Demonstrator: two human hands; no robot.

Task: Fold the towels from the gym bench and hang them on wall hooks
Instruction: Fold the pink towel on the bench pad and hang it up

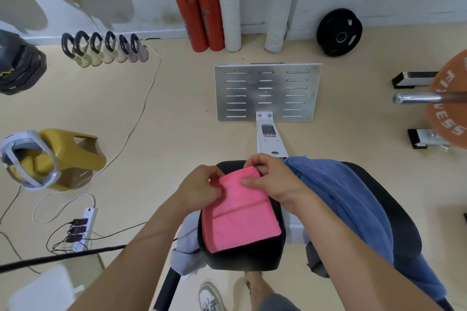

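Bright, even indoor light, soft shadows only. Strong fisheye bend at edges; corners blurred, centre approx. sharp.

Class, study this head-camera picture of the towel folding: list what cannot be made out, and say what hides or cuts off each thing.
1. Wall hooks: none in the head view, so where the towels go is unknown.
2. Blue towel: its lower end runs off the bottom edge.
3. Pink towel: its far edge is covered by the left hand and right hand.
4. Grey cloth: mostly hidden behind the bench pad.
5. Label on the bench frame: too small to read.
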